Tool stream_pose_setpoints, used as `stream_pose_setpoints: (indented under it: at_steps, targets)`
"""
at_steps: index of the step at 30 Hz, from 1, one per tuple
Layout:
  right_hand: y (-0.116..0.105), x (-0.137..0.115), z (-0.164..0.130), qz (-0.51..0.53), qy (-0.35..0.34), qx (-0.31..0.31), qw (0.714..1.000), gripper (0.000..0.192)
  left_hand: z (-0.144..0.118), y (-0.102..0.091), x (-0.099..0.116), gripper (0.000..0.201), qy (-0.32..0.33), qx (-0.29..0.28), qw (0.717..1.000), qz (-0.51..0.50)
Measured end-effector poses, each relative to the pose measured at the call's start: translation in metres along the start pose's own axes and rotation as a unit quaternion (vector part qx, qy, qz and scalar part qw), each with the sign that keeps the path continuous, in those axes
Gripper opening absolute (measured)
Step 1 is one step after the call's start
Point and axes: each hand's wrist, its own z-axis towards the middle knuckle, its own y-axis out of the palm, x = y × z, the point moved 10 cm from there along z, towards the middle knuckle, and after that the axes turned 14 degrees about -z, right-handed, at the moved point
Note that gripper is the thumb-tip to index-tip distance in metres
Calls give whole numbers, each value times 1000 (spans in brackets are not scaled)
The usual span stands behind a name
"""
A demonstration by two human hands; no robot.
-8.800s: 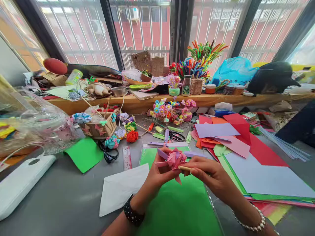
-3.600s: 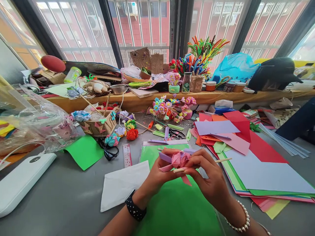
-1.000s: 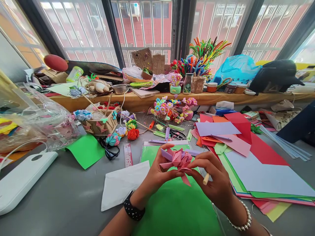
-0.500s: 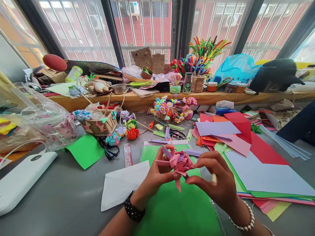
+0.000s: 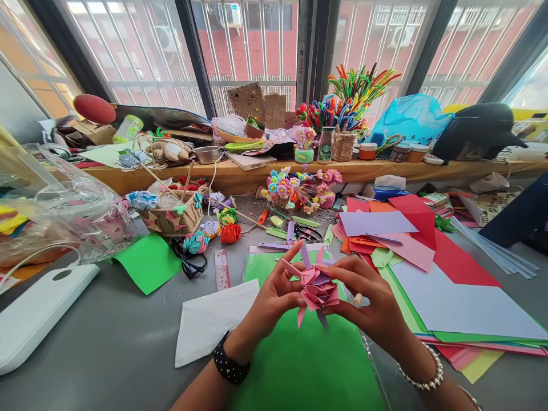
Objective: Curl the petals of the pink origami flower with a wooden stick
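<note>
A folded paper flower in pink and purple is held up between both hands, its pointed strips sticking out above and below. My left hand, with a dotted black band at the wrist, grips its left side between thumb and fingers. On the right side, my right hand has its thumb and fingers closed on the flower. A short pale stick pokes out from that hand; the rest of it is hidden. Beneath the hands lies a green sheet in a clear sleeve.
Stacked coloured paper lies at the right. A white folded tissue, a pink ruler, black-handled scissors and a white power bank lie to the left. Behind stand a cardboard box and small crocheted flowers.
The paper flower has turned in my hands, so its strips point in different directions. My right hand has moved slightly left, closer around the flower.
</note>
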Motion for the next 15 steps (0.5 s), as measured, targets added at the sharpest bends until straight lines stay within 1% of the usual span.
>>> stream_pose_setpoints:
  at_steps: [3,6,7,9,12,13,15]
  targets:
    - [-3,0,1,6,4,10,1000,30,1,-6,7,62,41,21,999,26]
    - [-2,3,0,10,15,10,1000,32,1,-7,11,49,65,19,997,38]
    - [-1,5,-1,11,19,9,1000,32,0,-6,12,49,68,16,997,40]
    - [0,7,-2,13,28,6,1000,31,0,-3,14,53,77,14,996,45]
    - [0,8,-2,6,34,8,999,30,-2,-1,23,65,118,31,990,65]
    - [-1,8,-2,3,35,11,999,29,-3,-1,27,66,134,35,988,75]
    - [-4,7,-1,-4,31,20,999,28,-4,2,30,59,143,31,984,97]
